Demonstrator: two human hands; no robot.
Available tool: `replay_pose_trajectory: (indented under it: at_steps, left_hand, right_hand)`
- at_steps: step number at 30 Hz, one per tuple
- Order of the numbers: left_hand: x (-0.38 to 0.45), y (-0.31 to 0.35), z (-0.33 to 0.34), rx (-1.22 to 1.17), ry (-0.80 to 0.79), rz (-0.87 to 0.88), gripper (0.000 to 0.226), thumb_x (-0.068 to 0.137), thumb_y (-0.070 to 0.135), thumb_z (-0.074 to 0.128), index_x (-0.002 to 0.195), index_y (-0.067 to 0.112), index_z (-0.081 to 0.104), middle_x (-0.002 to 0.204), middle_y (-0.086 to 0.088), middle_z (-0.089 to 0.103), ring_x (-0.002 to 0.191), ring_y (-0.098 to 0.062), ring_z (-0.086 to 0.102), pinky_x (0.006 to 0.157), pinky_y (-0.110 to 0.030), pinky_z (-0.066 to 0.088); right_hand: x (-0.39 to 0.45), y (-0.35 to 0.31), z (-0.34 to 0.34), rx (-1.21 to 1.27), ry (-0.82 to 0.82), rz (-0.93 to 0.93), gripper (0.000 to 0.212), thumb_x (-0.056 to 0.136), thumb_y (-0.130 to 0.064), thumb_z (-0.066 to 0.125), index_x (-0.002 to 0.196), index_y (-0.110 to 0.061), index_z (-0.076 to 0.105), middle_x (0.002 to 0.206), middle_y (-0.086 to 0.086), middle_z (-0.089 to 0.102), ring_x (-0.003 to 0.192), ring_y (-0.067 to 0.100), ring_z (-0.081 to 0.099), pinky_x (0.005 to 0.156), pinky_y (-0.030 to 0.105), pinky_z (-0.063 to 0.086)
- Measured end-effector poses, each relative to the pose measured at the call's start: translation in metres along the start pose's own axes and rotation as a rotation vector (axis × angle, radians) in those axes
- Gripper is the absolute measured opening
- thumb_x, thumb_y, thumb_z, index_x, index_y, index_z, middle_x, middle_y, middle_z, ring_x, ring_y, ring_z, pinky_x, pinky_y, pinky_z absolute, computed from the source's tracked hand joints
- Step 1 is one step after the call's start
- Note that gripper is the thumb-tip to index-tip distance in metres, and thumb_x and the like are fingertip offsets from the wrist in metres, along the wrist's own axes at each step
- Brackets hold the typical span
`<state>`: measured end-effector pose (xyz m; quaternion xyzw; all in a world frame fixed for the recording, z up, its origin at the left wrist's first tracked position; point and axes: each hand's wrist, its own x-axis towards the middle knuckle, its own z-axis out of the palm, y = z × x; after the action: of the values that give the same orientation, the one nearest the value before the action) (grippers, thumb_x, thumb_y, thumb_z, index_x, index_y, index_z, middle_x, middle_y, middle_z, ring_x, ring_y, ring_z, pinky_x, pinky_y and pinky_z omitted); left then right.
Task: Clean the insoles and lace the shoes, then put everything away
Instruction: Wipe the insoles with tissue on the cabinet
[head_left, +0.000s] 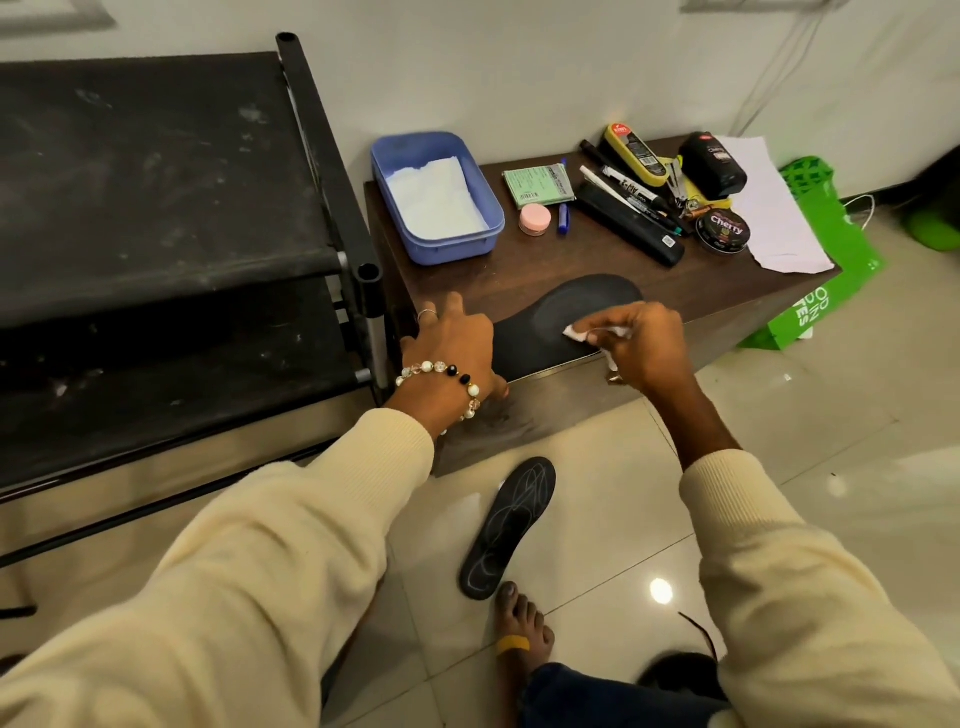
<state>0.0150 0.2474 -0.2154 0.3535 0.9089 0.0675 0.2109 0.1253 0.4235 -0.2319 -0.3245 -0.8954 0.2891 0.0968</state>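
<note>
White tissue (576, 332) sits pinched in the curled fingers (605, 325) of the right hand (639, 343), pressed on the black insole (561, 322) that lies flat at the front edge of the dark wooden worktop (519, 275). Left of that insole, the left hand (452, 343) rests on the worktop with fingers spread and straight, its palm edge touching the insole's heel end; one ring and one bead bracelet (441, 376) show on it. A second black insole (506, 527), marked with pale scribbles, lies on the tiled floor (779, 441) below the first, near one bare foot (519, 629). Behind the worktop insole stands one blue tub (395, 208) holding white paper. To the right of the tub lie one green packet (537, 184), one pink jar (535, 219), one round polish tin (722, 231), one black bottle (711, 163), and a cluster of pens and markers. One green bag (831, 249) leans beside the worktop's far right end.
</note>
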Motion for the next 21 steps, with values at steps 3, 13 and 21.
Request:
replay_pose_trajectory:
  at_steps: [3,13,21]
  left_hand:
    - [0.0,0.0,0.0,0.002,-0.002,-0.002,0.07,0.071,0.048,0.078,0.131,0.021,0.053,0.142,-0.009,0.03,0.132,-0.039,0.026,0.1,-0.053,0.042]
    - [0.003,-0.004,0.007,-0.01,0.037,0.003,0.068,0.074,0.05,0.075,0.13,0.02,0.052,0.142,-0.011,0.027,0.133,-0.041,0.025,0.101,-0.052,0.041]
    - [-0.007,-0.005,0.01,-0.016,0.078,-0.01,0.077,0.073,0.056,0.073,0.131,0.012,0.049,0.141,-0.016,0.031,0.133,-0.04,0.028,0.103,-0.046,0.041]
  right_hand:
    - [-0.001,-0.005,0.011,-0.026,0.206,0.155,0.025,0.087,0.001,0.062,0.102,-0.015,0.074,0.108,0.005,0.07,0.099,0.018,0.064,0.095,0.032,0.05]
    - [-0.043,-0.048,0.038,0.048,-0.063,-0.14,0.02,0.085,-0.003,0.066,0.1,-0.013,0.075,0.103,0.002,0.072,0.092,0.006,0.064,0.083,0.008,0.042]
    - [-0.06,-0.025,0.004,0.705,0.083,0.535,0.016,0.09,-0.003,0.057,0.087,-0.009,0.071,0.088,0.007,0.066,0.08,0.022,0.061,0.063,0.026,0.053]
